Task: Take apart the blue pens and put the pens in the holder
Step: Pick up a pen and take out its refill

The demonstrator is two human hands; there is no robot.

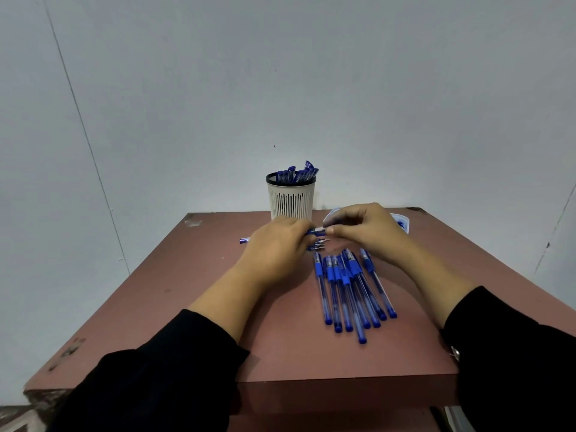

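A blue pen (317, 232) was held level above the bench (218, 307), just in front of the holder (291, 199). The left hand (276, 247) curled its grip round the barrel, whose far end (244, 240) stuck out past the knuckles. The right hand (364, 229) pinched the pen's near, pale end between thumb and fingertips (329, 229); whether this part was a cap or a tip section could not be told. Some loose small parts (321, 243) lay just under the held pen, partly hidden by the left hand.

Near the right forearm, a fan of uncapped blue pens (352, 291) lay on the bench, their grip sleeves pointing away from the person. The holder, a pale slatted cup with a dark rim, stood at the back edge and already carried several blue pieces (297, 174). A white dish with blue marks (400, 221) sat behind the right hand, mostly covered.

Judged from this pose, the step in hand was pulling or unscrewing the end piece. It would go best with the left grip firm on the barrel and the right hand drawing straight along the pen's axis, not bending it, so that the refill neither springs out nor scatters the small parts below.
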